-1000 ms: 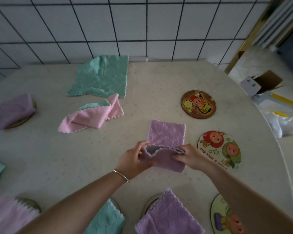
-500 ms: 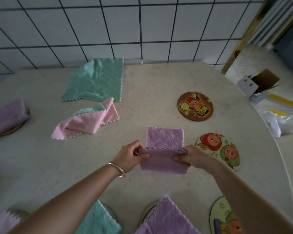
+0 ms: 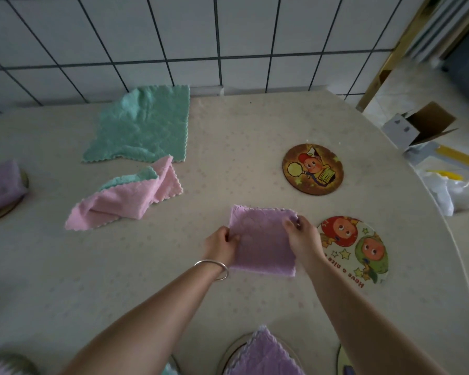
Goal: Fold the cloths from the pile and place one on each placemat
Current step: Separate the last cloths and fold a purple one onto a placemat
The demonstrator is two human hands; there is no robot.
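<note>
A folded purple cloth (image 3: 263, 242) lies flat on the table in front of me. My left hand (image 3: 220, 244) pinches its left edge and my right hand (image 3: 303, 239) pinches its far right corner. Just right of it sits a bare round placemat with two cartoon faces (image 3: 360, 247). A brown cartoon placemat (image 3: 312, 169) lies bare farther back. The pile holds a crumpled pink cloth (image 3: 125, 196) with a green one under it, and a spread green cloth (image 3: 144, 125) behind.
A purple cloth (image 3: 0, 182) rests on a placemat at the far left, another purple cloth (image 3: 266, 355) on a placemat at the near edge. A tiled wall (image 3: 201, 36) backs the table. A cardboard box (image 3: 423, 125) and plastic bag (image 3: 455, 190) lie beyond the right edge.
Both hands carried the near half of the purple cloth forward over the far half and pressed it flat. The cloth now lies folded as one square.
</note>
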